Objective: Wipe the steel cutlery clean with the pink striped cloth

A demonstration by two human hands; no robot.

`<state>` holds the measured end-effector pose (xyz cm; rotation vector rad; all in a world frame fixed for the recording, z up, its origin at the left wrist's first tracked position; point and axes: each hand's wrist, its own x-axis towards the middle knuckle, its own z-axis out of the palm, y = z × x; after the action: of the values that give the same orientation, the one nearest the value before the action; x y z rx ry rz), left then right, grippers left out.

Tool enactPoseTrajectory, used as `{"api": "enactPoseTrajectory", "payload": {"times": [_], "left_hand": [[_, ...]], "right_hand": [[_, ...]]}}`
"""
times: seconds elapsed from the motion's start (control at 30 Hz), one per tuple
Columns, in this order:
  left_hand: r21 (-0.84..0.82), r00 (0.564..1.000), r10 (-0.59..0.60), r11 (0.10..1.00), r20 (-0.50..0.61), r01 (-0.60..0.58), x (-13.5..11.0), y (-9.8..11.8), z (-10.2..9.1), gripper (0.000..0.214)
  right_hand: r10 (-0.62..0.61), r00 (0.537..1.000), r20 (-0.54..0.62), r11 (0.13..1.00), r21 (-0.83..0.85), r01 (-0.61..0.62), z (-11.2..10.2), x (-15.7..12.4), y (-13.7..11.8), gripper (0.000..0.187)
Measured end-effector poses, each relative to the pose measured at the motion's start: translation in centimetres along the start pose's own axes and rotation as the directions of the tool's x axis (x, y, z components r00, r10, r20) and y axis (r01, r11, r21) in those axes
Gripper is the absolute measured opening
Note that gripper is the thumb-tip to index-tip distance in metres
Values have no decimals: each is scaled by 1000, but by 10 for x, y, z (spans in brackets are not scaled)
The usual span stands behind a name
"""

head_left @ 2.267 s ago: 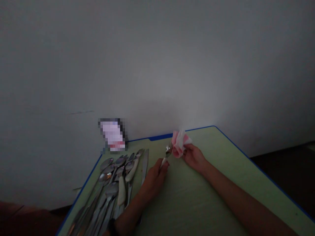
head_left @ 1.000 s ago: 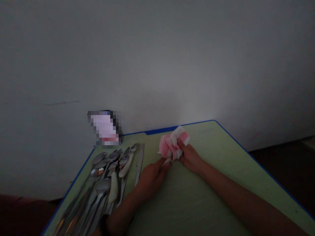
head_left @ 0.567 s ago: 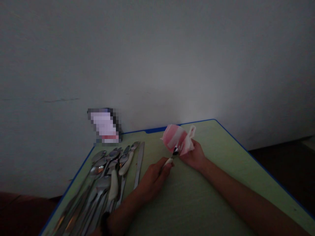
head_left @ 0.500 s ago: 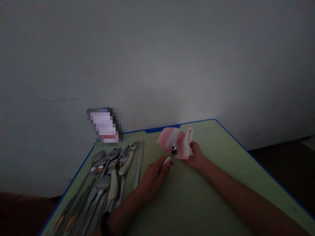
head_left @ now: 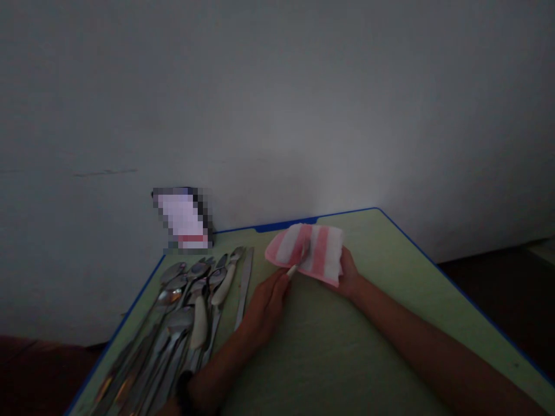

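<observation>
My left hand [head_left: 266, 300] is closed on the white handle of a small spoon [head_left: 293, 268], whose bowl lies against a pink and white striped cloth [head_left: 309, 253]. My right hand [head_left: 349, 276] holds that cloth from underneath, spread out and mostly covering the fingers. Both hands hover just above the pale green table [head_left: 347, 346] near its far edge. The scene is dim.
Several spoons, knives and other cutlery [head_left: 191, 312] lie in a row on the table's left side. A blurred-out object [head_left: 182, 219] leans on the grey wall [head_left: 277, 104] behind the table. The table has a blue rim [head_left: 416, 242]; dark floor lies to the right.
The cloth was bunched in my right hand and rubbing the spoon's bowl; now it is opened out flat over the spoon. My left hand kept hold of the handle.
</observation>
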<state>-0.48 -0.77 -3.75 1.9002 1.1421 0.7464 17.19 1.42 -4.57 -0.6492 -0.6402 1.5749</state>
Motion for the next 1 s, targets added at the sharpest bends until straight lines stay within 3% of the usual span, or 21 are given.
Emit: {"api": "enactPoseTrajectory", "payload": {"times": [0.2,0.37,0.6,0.77,1.0], "left_hand": [[-3,993,83,996,-81,-84,3,-2,3,34],[29,994,-1,1000,-110,4,4,0,2,33],[-30,982,-102,995,-160,99,3,3,-1,34],[-56,989,-126,991,-83,122,4,4,0,35],[95,998,24,995,62,-30,1,3,0,33]], "right_hand": [[59,997,51,985,160,-66,1,1,0,31],[99,990,103,985,131,-112,3,1,0,33],[113,994,-2,990,84,-112,0,-2,3,24],[138,989,55,988,56,-141,-1,-3,4,15],[26,997,74,998,-63,-21,3,-2,13,18]]}}
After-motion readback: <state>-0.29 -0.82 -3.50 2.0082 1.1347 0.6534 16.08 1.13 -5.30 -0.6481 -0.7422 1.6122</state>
